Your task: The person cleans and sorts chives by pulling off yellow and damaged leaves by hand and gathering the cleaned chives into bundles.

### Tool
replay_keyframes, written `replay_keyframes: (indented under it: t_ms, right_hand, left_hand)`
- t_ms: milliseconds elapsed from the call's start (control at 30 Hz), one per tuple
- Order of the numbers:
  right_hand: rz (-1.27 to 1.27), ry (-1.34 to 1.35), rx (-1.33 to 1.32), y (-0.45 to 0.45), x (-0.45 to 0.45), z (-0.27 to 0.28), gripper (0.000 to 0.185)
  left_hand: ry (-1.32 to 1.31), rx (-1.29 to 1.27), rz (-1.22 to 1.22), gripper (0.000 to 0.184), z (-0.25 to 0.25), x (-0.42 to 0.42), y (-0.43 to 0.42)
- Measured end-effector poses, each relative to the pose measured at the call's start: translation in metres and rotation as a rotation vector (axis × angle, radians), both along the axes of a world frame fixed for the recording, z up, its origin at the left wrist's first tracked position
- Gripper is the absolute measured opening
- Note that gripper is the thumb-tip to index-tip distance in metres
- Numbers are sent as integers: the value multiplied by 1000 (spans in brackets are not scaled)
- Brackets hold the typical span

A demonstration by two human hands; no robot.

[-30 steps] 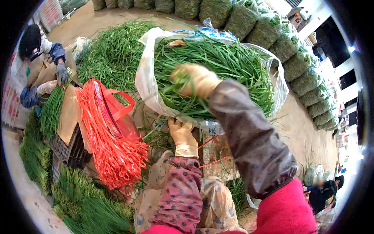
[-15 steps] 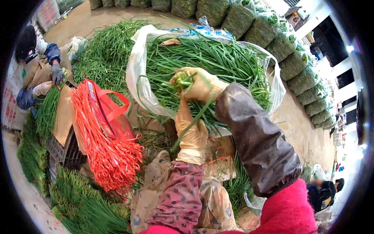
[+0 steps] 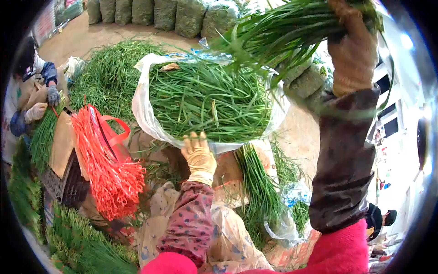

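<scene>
My right hand [image 3: 355,57], in a tan glove, is raised high at the upper right, its fingers wrapped around a bunch of garlic chives [image 3: 283,34]. The long leaves hang out to the left and are partly blurred. My left hand [image 3: 199,160], gloved in pale yellow, lies with fingers stretched out at the near rim of an opened clear plastic bag [image 3: 142,98]. Loose garlic chives [image 3: 205,96] fill that bag. Just right of my left hand, another bundle of chives [image 3: 258,178] rests across a board [image 3: 228,185].
Red plastic ties [image 3: 112,169] hang beside a crate [image 3: 68,182] on the left. Behind them a co-worker's gloved hands [image 3: 43,105] hold greens. A leafy heap [image 3: 114,82] lies past the bag, tied bundles [image 3: 91,242] at lower left, and packed sacks [image 3: 166,13] along the back.
My right hand has risen up and right from over the bag, lifting a bunch of chives. My left hand has moved away from it, left to the bag's near rim, with fingers extended.
</scene>
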State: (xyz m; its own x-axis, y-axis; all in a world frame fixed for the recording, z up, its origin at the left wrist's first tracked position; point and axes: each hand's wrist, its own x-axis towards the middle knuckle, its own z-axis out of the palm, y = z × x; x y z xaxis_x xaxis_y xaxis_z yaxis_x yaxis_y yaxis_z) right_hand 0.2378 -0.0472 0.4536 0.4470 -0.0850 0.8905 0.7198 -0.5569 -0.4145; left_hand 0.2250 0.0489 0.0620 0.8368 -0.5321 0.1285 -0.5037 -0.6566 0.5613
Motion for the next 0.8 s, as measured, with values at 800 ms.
replay_keyframes:
  t_ms: [800]
  right_hand:
    - [-494, 852, 1269, 93, -391, -208, 50]
  left_hand:
    - [-183, 412, -230, 16, -3, 111, 13]
